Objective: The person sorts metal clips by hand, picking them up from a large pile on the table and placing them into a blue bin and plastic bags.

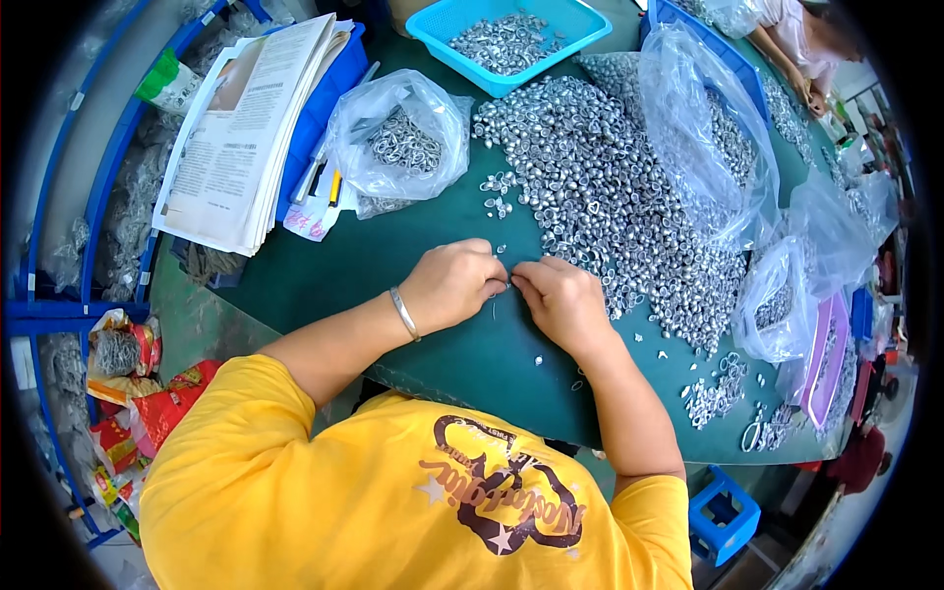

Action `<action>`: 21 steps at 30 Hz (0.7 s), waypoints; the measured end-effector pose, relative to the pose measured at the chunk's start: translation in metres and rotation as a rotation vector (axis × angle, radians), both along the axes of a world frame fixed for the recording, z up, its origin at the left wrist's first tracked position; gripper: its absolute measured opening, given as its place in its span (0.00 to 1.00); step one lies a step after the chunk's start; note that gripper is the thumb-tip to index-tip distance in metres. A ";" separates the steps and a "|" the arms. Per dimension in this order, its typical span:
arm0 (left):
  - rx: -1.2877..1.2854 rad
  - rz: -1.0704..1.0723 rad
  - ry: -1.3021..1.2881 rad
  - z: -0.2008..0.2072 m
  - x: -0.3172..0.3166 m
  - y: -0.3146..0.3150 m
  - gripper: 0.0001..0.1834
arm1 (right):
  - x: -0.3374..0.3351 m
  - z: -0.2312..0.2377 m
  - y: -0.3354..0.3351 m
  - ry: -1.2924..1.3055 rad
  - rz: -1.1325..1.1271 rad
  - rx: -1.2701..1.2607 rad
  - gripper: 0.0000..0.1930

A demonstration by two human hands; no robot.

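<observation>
My left hand [455, 283], with a silver bangle [403, 313] on its wrist, is closed in a pinch over the dark green tabletop [393, 236]. Close against it, my right hand [564, 300] pinches from the other side, and the fingertips almost meet. Whatever is between them is tiny and mostly hidden by the fingers. Just beyond and to the right spreads a big heap of small silver metal pieces [600, 167], rounded and hollow-looking. One small piece [538, 360] lies alone near the table's front edge.
A clear bag of metal rings [405, 143] stands at the back left, beside a blue bin [324, 98] topped with newspapers [231, 128]. A light-blue basket [511, 84] holds more pieces. Loose links [716, 391] and pliers [753, 429] lie right. Another person [801, 49] sits far right.
</observation>
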State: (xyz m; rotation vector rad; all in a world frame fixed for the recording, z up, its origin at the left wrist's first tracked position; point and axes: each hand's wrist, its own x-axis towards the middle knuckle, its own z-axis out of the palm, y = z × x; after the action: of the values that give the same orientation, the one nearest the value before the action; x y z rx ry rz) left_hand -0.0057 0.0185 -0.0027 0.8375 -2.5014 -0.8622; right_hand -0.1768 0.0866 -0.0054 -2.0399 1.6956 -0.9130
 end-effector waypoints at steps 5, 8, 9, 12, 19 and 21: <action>-0.003 -0.033 0.068 0.001 0.005 0.006 0.04 | -0.030 0.005 0.006 -1.279 -0.055 0.615 0.05; 0.329 0.024 0.108 0.007 0.010 0.005 0.04 | -0.025 0.009 0.007 -0.937 -0.049 0.503 0.05; 0.266 0.029 0.090 0.005 0.012 0.005 0.04 | -0.016 0.010 0.008 -0.706 -0.084 0.431 0.05; 0.118 0.042 0.032 0.002 0.016 0.004 0.04 | 0.002 0.007 0.011 -0.288 -0.015 0.254 0.07; 0.235 0.037 0.008 0.004 0.019 0.001 0.05 | 0.016 0.001 0.012 -0.010 0.028 0.067 0.04; 0.309 0.028 0.054 0.007 0.020 0.000 0.05 | 0.016 0.005 0.013 -0.060 0.010 0.075 0.04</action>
State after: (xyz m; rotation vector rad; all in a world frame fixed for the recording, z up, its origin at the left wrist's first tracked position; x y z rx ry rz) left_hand 0.0145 0.0184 0.0046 0.9287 -2.3377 -1.2656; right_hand -0.1610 0.0998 -0.0004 -1.9514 1.6615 -0.8844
